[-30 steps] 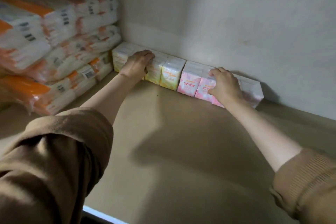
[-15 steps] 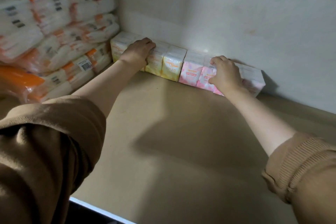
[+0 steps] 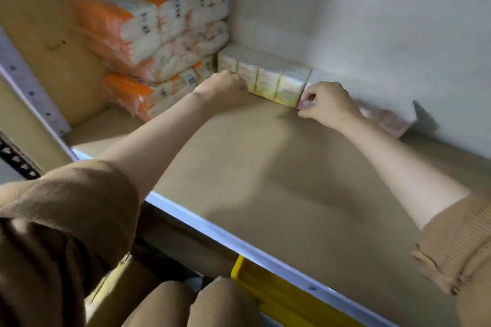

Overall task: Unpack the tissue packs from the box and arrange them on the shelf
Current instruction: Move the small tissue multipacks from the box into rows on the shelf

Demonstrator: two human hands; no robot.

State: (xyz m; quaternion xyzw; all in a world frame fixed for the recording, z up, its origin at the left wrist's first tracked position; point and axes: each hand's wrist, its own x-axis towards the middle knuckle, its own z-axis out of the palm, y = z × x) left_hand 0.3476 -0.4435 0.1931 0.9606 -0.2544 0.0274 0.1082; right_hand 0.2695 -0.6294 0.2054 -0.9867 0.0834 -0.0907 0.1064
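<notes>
Head view: entry, one row standing along the back wall [image 3: 372, 21] at 12 o'clock on the shelf [image 3: 265, 167]. It holds yellow tissue packs [image 3: 268, 79] toward 11 and blurred pink tissue packs [image 3: 385, 121] toward 2. Your right hand [image 3: 326, 103] pinches the near corner of the first pink pack at the seam, and your left hand [image 3: 223, 85] is curled against the row's 9 o'clock end, hold not discernible. Risk: tug that corner and the pack may pivot out and skew the pink run, while a hard shove from the left could buckle the yellow packs forward or jostle the orange bundles [image 3: 159, 42] stacked at 10 o'clock.
</notes>
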